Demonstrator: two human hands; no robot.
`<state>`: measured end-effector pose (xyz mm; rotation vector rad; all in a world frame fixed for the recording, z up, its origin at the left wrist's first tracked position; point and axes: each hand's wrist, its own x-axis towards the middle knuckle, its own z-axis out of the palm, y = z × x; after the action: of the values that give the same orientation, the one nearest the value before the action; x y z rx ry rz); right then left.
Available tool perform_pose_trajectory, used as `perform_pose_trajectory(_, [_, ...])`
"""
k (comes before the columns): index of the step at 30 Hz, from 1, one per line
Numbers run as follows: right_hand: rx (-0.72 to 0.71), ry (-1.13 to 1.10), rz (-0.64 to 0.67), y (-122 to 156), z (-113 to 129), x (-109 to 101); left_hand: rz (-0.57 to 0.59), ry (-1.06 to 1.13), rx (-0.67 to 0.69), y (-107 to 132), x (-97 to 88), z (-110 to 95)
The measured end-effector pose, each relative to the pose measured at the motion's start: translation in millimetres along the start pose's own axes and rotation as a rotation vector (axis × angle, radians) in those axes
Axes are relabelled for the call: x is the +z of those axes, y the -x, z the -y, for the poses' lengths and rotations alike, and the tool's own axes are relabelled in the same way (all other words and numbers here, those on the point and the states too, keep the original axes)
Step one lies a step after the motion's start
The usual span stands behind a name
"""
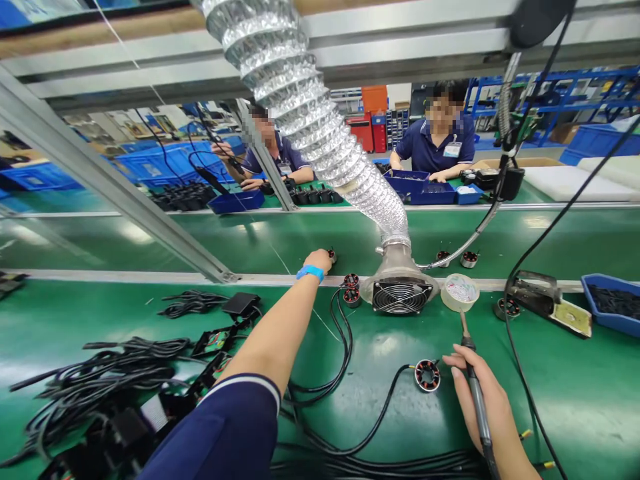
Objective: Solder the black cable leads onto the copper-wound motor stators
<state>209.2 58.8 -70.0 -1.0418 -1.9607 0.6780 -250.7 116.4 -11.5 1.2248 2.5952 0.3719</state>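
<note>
My left hand (320,259), with a blue wristband on the wrist, is stretched far forward onto the green conveyor belt and closes on a small round motor stator (331,254). My right hand (477,393) grips a soldering iron (473,370) like a pen, tip pointing away from me. Just left of that hand a wound stator (427,375) with a black cable lies on the green bench. Two more stators (351,288) sit by the fume extractor fan (400,295).
A silver flexible duct (320,127) rises from the fan. A white cup (461,291), an iron stand with sponge (550,303) and a blue bin (613,303) stand at right. Black cable bundles (125,373) fill the left. Two people work across the belt.
</note>
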Motion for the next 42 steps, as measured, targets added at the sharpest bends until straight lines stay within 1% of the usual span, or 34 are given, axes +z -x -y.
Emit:
perform_pose_trajectory(3, [-0.05, -0.008, -0.039, -2.4, -0.9, -2.4, 0.016, 0.022, -0.033, 15.1, -16.4, -0.6])
perform_pose_trajectory(5, [-0.038, -0.025, -0.062, -2.7, 3.3, -6.1, 0.007, 0.032, -0.016, 32.6, -32.0, 3.2])
perform_pose_trajectory(7, [-0.017, -0.039, -0.078, -2.2, 9.4, -11.1, -0.009, 0.038, 0.031, 58.4, -51.7, 7.5])
perform_pose_trajectory(9, [-0.037, -0.041, -0.091, -1.9, 15.3, -16.8, 0.007, 0.046, 0.105, 92.4, -73.2, 7.1])
perform_pose_trajectory(10, [-0.058, -0.039, -0.099, -2.0, 17.9, -19.8, 0.026, 0.057, 0.172, 111.4, -83.1, 3.6])
perform_pose_trajectory(12, [-0.108, -0.035, -0.131, -3.3, 22.5, -25.6, 0.095, 0.078, 0.509, 149.6, -97.6, -11.5])
perform_pose_trajectory(14, [-0.144, -0.034, -0.182, -6.0, 26.3, -31.3, 0.161, 0.039, 0.832, 182.0, -101.5, -36.5])
perform_pose_trajectory(15, [-0.151, -0.033, -0.211, -7.9, 27.6, -34.0, 0.203, 0.018, 0.957, 194.6, -98.8, -51.6])
perform_pose_trajectory(16, [-0.149, -0.033, -0.249, -10.2, 28.2, -36.7, 0.245, -0.009, 1.072, 204.4, -93.0, -67.8])
perform_pose_trajectory(17, [-0.131, -0.036, -0.28, -12.9, 27.9, -39.3, 0.29, -0.047, 1.16, 211.5, -84.3, -84.8])
perform_pose_trajectory(20, [-0.089, -0.069, -0.425, -22.3, 20.9, -47.1, 0.396, -0.193, 1.348, 219.2, -46.4, -136.8])
perform_pose_trajectory(22, [-0.083, -0.101, -0.48, -28.3, 12.5, -51.7, 0.424, -0.32, 1.433, 217.7, -17.5, -170.3])
perform_pose_trajectory(25, [-0.051, -0.158, -0.436, -34.9, 0.4, -56.3, 0.394, -0.49, 1.521, 213.7, 19.2, -212.2])
perform_pose_trajectory(27, [0.001, -0.173, -0.354, -37.8, -4.3, -57.7, 0.361, -0.547, 1.559, 212.0, 35.2, -230.4])
perform_pose_trajectory(30, [0.094, -0.187, -0.263, -40.2, -7.0, -58.6, 0.331, -0.617, 1.582, 210.7, 46.9, -241.5])
perform_pose_trajectory(34, [0.186, -0.272, -0.251, -41.3, -9.3, -58.0, 0.27, -0.718, 1.58, 209.8, 49.4, -238.6])
perform_pose_trajectory(37, [0.201, -0.295, -0.229, -41.3, -11.6, -55.8, 0.255, -0.738, 1.574, 210.2, 48.2, -235.4])
perform_pose_trajectory(42, [0.175, -0.257, -0.206, -41.3, -11.3, -53.7, 0.274, -0.735, 1.577, 213.8, 44.5, -236.1])
